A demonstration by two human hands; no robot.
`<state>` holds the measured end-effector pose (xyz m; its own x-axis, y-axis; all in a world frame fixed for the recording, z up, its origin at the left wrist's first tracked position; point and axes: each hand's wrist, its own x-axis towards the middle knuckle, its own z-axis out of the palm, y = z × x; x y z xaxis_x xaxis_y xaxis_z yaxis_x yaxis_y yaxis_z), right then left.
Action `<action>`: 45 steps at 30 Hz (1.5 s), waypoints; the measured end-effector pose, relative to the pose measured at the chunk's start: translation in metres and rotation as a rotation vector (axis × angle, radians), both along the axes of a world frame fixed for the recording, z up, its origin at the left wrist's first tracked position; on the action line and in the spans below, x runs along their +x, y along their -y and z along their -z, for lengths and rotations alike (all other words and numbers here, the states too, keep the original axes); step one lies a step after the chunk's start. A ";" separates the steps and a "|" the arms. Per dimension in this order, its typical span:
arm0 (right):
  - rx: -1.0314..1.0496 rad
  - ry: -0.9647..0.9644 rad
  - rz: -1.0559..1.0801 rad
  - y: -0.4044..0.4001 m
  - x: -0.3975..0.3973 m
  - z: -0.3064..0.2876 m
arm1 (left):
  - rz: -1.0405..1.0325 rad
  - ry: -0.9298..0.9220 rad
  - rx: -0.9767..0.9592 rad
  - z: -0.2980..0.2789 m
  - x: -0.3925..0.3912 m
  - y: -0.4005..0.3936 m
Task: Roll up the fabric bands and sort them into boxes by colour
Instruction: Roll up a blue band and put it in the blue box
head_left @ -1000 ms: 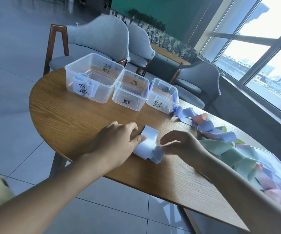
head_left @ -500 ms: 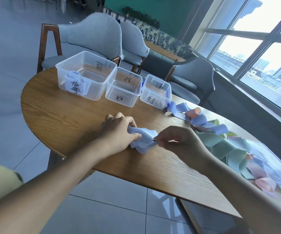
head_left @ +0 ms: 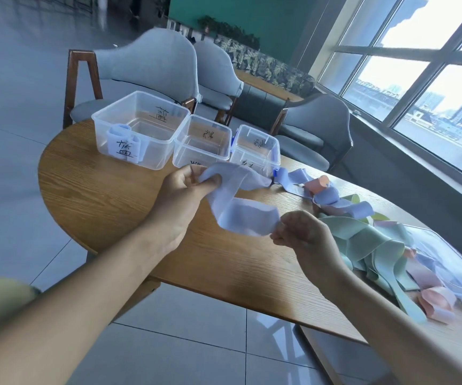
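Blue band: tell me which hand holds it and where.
Both. The left hand grips one bunched end of the blue band; the right hand pinches the other end.

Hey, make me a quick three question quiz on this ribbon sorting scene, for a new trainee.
1. True or false: the blue band lies flat on the table.
2. Which box already holds a rolled band? A the largest box, B the middle box, C the box with blue clips.
3. Fill in: the left hand and the right hand each ___ one end of the band.

Key: 1 false, it is held up above the table. 2 A. 3 pinch.
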<state>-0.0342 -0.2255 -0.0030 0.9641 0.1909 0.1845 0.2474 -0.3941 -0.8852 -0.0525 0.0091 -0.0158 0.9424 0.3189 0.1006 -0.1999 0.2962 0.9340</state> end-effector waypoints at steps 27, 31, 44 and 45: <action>-0.289 -0.011 0.241 -0.043 0.128 -0.020 | 0.221 0.066 0.614 0.027 -0.029 0.017; -0.298 0.018 0.241 -0.055 0.137 -0.018 | 0.181 -0.016 0.848 0.032 -0.029 0.014; -0.369 0.007 0.194 -0.057 0.125 0.000 | 0.226 -0.006 0.980 0.024 -0.039 -0.006; -0.377 0.000 0.173 -0.053 0.115 -0.001 | 0.238 0.011 0.969 0.023 -0.040 -0.007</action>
<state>0.0807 -0.1722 -0.0021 0.9880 0.0801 0.1322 0.1486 -0.7266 -0.6708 -0.0926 0.0162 -0.0385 0.9687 -0.1026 0.2261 -0.2441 -0.5595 0.7921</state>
